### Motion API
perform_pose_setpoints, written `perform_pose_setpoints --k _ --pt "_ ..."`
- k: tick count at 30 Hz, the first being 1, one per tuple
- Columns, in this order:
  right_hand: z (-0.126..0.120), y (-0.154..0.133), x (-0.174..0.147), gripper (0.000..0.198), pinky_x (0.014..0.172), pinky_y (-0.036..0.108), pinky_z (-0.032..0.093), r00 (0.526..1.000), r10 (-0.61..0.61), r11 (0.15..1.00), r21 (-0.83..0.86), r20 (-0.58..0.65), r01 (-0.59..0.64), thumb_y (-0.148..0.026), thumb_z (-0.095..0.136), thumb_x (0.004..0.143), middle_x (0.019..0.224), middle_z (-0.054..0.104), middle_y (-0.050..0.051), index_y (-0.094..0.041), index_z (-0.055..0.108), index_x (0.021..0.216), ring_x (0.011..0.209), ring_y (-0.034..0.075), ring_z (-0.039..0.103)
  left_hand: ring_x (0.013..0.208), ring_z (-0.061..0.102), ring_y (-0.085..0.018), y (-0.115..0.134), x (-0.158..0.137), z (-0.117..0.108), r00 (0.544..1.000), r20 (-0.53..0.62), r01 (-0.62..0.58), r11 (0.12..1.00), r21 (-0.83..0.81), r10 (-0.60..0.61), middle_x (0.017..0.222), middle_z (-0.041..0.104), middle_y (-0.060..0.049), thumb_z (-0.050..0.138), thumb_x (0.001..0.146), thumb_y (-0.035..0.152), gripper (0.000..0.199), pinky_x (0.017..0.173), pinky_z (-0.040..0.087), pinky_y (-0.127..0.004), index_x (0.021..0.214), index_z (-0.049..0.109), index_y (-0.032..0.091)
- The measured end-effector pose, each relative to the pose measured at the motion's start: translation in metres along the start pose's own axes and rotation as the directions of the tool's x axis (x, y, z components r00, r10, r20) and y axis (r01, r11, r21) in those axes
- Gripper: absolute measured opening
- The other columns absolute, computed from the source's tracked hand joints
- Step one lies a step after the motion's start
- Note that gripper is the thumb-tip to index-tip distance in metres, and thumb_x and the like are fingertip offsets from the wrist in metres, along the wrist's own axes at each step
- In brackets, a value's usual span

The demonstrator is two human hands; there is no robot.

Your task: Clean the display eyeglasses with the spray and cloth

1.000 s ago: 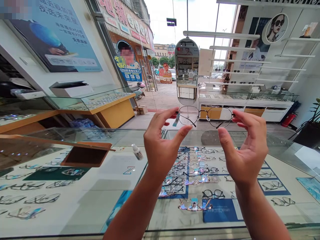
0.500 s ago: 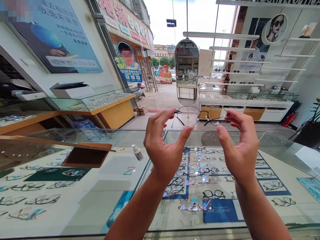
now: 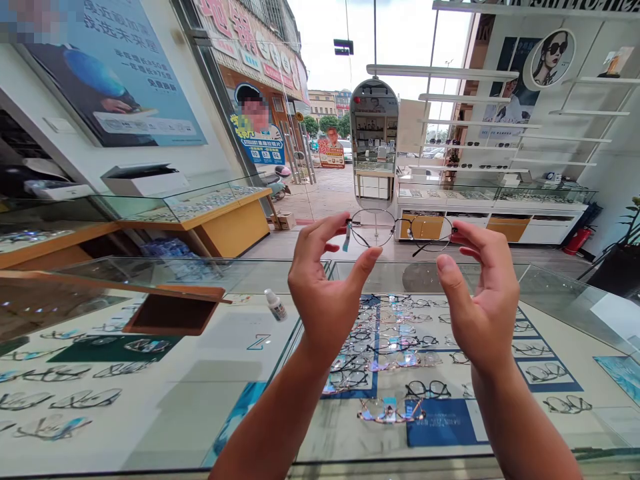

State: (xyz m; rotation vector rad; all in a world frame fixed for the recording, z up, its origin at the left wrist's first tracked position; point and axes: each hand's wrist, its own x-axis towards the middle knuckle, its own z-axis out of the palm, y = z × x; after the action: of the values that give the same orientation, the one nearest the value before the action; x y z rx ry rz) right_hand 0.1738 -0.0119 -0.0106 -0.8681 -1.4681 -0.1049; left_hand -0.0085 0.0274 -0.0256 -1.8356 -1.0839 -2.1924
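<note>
A pair of thin, dark-rimmed round eyeglasses [image 3: 401, 221] is held up above the glass counter, its lenses side by side. My left hand [image 3: 325, 287] grips the left end of the frame at the fingertips, its thumb below the left lens. At the opposite end, the fingertips of my right hand [image 3: 484, 300] hold the frame near the hinge, with that thumb apart from the rim. Dark temple arms show behind the lenses. A small teal tag [image 3: 347, 237] hangs by my left fingertips.
Beneath my hands, a glass display counter [image 3: 225, 413] holds rows of eyeglasses [image 3: 427, 389]. A white spray bottle [image 3: 275, 305] and a brown tray [image 3: 175, 311] are to the left. Farther off stand an oval mirror [image 3: 375, 143], another display case [image 3: 230, 223] and a fire extinguisher [image 3: 577, 240].
The eyeglasses have risen slightly and tilted a little. The teal tag now shows beside my left fingers. Both thumbs have shifted slightly, and the grip stays at the frame's ends.
</note>
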Motion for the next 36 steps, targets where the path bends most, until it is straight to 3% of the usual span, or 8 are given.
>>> perform_pose_setpoints --k 5,14,25,30,36 --pt "0.0 0.0 -0.001 0.035 0.101 0.052 0.057 1.0 -0.026 1.0 0.003 -0.015 0.026 -0.034 0.066 0.098 0.128 0.07 0.009 -0.027 0.068 0.133 0.116 0.028 0.067 0.113 0.071 -0.023 -0.004 0.001 0.001 0.999 0.011 0.039 0.997 -0.074 -0.039 0.123 0.074 -0.007 0.083 0.091 0.042 0.045 0.088 0.058 -0.035 0.133 0.071 0.028" --pt "0.003 0.005 0.0 0.037 0.099 0.05 0.058 1.0 -0.002 1.0 -0.005 -0.006 0.002 -0.035 0.066 0.098 0.125 0.071 0.009 -0.027 0.068 0.134 0.116 0.028 0.068 0.108 0.069 -0.023 0.004 -0.001 -0.001 0.993 -0.073 -0.091 0.996 0.017 0.092 0.116 0.073 -0.006 0.087 0.088 0.042 0.045 0.086 0.058 -0.036 0.127 0.073 0.025" --pt "0.003 0.003 0.0 0.037 0.103 0.052 0.057 0.996 -0.07 0.998 0.003 -0.061 0.07 -0.029 0.066 0.097 0.127 0.071 0.008 -0.028 0.071 0.134 0.117 0.028 0.067 0.112 0.072 -0.022 -0.011 0.002 0.005 0.988 0.057 0.153 0.966 -0.208 -0.145 0.123 0.076 -0.007 0.087 0.087 0.044 0.046 0.088 0.06 -0.033 0.128 0.073 0.029" --pt "0.002 0.001 -0.001 0.042 0.103 0.054 0.057 0.991 -0.124 0.992 -0.042 -0.054 0.122 -0.026 0.066 0.097 0.128 0.069 0.008 -0.03 0.069 0.139 0.12 0.029 0.066 0.113 0.073 -0.022 -0.014 0.002 0.009 0.983 0.085 0.179 0.95 -0.257 -0.162 0.125 0.076 -0.008 0.089 0.084 0.045 0.052 0.09 0.061 -0.033 0.129 0.072 0.027" --pt "0.002 -0.001 -0.004 0.05 0.105 0.056 0.057 0.983 -0.181 0.978 -0.103 -0.014 0.179 -0.027 0.066 0.095 0.13 0.069 0.009 -0.031 0.066 0.145 0.123 0.03 0.064 0.114 0.073 -0.023 -0.024 -0.001 0.016 0.99 0.007 0.136 0.948 -0.288 -0.14 0.125 0.074 -0.009 0.09 0.083 0.044 0.052 0.094 0.061 -0.035 0.128 0.071 0.026"
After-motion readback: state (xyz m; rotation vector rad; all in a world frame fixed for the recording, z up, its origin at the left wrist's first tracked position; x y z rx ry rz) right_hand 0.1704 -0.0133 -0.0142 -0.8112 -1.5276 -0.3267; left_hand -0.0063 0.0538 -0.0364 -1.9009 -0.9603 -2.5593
